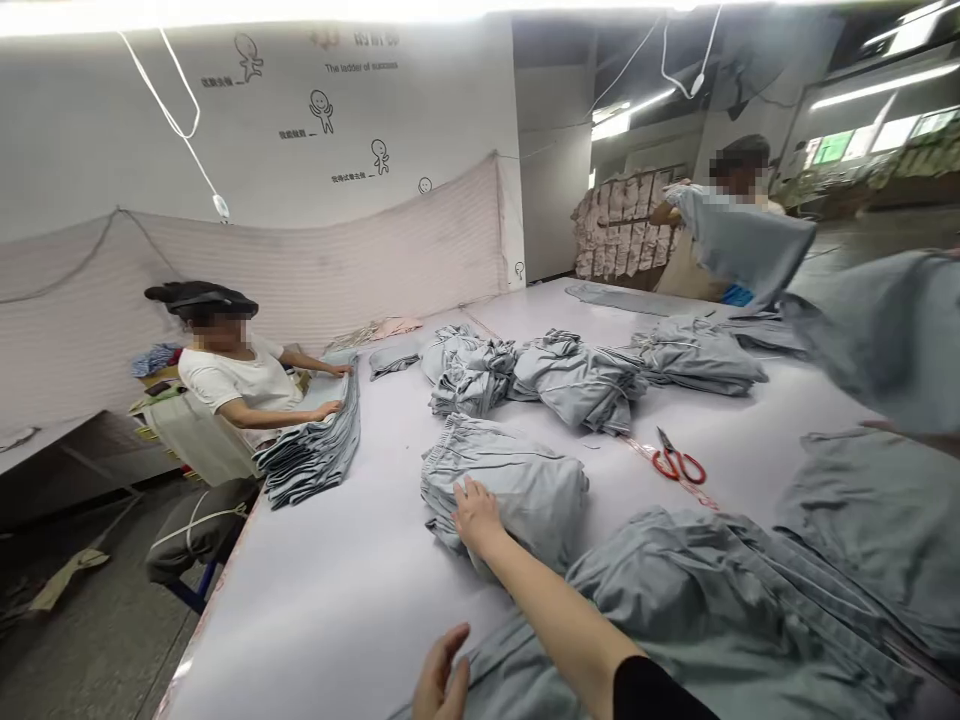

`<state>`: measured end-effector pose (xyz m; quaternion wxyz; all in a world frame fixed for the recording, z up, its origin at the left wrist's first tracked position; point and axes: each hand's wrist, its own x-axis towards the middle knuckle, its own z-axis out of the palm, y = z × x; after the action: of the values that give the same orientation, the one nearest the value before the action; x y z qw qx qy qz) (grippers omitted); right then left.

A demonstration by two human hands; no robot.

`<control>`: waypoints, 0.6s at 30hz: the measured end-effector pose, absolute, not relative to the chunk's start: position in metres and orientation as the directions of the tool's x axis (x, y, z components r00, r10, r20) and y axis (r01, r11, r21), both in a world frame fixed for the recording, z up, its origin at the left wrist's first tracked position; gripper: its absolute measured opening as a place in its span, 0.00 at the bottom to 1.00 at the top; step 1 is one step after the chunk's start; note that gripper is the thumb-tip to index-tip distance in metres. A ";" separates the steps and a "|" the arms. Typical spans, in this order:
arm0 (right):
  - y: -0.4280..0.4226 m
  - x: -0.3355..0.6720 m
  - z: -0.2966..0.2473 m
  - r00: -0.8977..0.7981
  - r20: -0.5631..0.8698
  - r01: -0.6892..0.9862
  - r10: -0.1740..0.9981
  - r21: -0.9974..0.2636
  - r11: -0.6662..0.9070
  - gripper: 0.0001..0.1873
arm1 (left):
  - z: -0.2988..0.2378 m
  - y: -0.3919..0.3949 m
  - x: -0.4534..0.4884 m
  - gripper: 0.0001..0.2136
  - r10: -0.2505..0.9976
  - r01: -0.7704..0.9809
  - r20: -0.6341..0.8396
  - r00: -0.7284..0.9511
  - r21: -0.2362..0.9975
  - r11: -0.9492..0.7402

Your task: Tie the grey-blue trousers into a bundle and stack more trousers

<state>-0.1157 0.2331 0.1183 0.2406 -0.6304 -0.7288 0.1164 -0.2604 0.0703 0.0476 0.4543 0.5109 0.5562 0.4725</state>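
My right hand (478, 515) reaches across and lies on the front side of a stack of folded grey-green garments (525, 470), fingers spread over the cloth. A gathered, elastic-looking edge shows at the stack's far left corner. Nearer to me, my left hand (442, 680) hovers at the bottom edge of the view, holding nothing, thumb and fingers apart. Its lower part is cut off by the frame. Close to it lies a loose heap of the same grey cloth (690, 600), spreading to the right under my right forearm.
Tied grey bundles (577, 375) line the middle of the table (315, 600). Red-handled scissors (679, 462) lie to the right. At left, a person (240, 380) handles a layered garment pile (311, 460). Another person (739, 220) holds up cloth at the far right; blurred cloth (892, 330) hangs nearer.
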 end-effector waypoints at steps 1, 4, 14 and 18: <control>0.246 -0.120 0.118 -0.069 0.192 0.861 0.979 -0.484 0.156 0.32 | 0.044 0.081 -0.251 0.18 0.998 0.089 -0.045 -0.045 0.995 0.049; 0.277 -0.115 0.110 -0.019 0.152 0.837 0.988 -0.538 0.098 0.30 | 0.042 0.116 -0.242 0.18 0.991 -0.006 -0.126 -0.046 0.992 0.126; 0.322 -0.030 0.084 -0.288 0.121 0.426 0.950 -0.872 0.240 0.23 | 0.089 0.254 -0.208 0.23 0.914 -0.405 -0.361 -0.185 0.875 0.264; 0.315 -0.029 0.080 -0.248 0.077 0.088 0.966 -0.991 0.101 0.27 | 0.111 0.288 -0.203 0.14 0.902 -0.412 -0.396 -0.170 0.860 0.300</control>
<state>-0.0292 0.3148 0.0803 0.4311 -0.4361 -0.6039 0.5091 -0.2027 0.2879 0.1108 0.6023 0.2285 0.5361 0.5456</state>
